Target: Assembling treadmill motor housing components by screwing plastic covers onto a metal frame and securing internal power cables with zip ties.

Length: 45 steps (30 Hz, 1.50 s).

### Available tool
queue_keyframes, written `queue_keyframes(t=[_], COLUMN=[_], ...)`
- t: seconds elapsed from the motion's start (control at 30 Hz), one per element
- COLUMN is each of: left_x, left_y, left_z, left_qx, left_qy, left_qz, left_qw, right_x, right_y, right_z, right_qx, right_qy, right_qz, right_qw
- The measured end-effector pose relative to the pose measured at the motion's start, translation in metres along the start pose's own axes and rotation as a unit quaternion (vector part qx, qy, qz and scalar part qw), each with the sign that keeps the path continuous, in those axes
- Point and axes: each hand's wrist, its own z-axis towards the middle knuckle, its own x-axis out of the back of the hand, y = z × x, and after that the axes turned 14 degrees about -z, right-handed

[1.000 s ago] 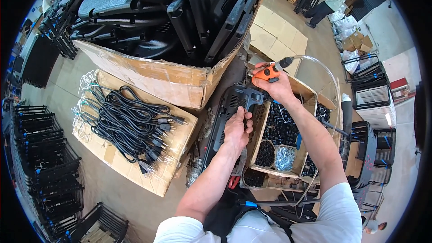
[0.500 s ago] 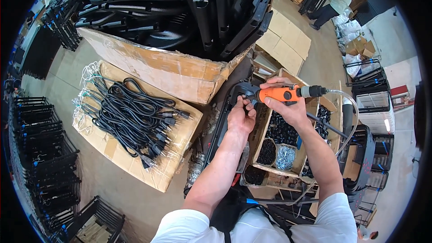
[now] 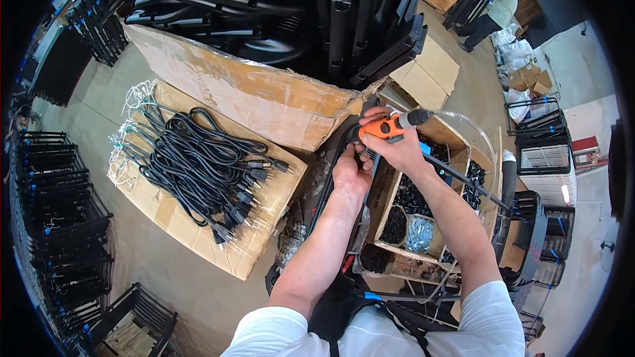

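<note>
An orange power driver with a dark rear end is gripped in my right hand, and a clear hose trails from it to the right. Its tip points down at a long black frame part, but the contact point is hidden. Just below the driver, my left hand is closed with the fingertips pinched at the frame part. Whatever lies between those fingers is too small and covered to name.
A wooden compartment box at my right holds silver bolts, black screws and black fittings. Coiled black power cords lie on a carton at left. Ahead stands a large carton of black plastic panels. Another person works far right.
My right hand has brought the driver left and tipped it more upright over the frame part. My left hand stays pinched at nearly the same spot. The view has shifted slightly.
</note>
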Motion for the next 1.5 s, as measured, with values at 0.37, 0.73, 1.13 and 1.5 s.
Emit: queue_keyframes(t=[0.37,0.73,1.13,1.5], left_x=[0.064,0.118,0.125,0.158], left_y=[-0.028,-0.027,-0.023,-0.048], left_z=[-0.085,-0.151,-0.188,-0.158], left_qx=[0.07,0.147,0.148,0.155], left_qy=[0.05,0.111,0.065,0.074], left_qz=[0.041,0.113,0.266,0.375], left_qw=[0.995,0.976,0.95,0.911], right_x=[-0.007,-0.011,-0.019,0.059], right_y=[0.007,-0.004,0.018,-0.088], right_z=[0.008,0.002,0.002,-0.248], right_qx=[0.023,-0.011,-0.017,-0.026], right_qy=[-0.001,0.012,0.068,0.309], right_qz=[-0.001,-0.045,-0.094,0.076], right_qw=[1.0,0.999,0.993,0.948])
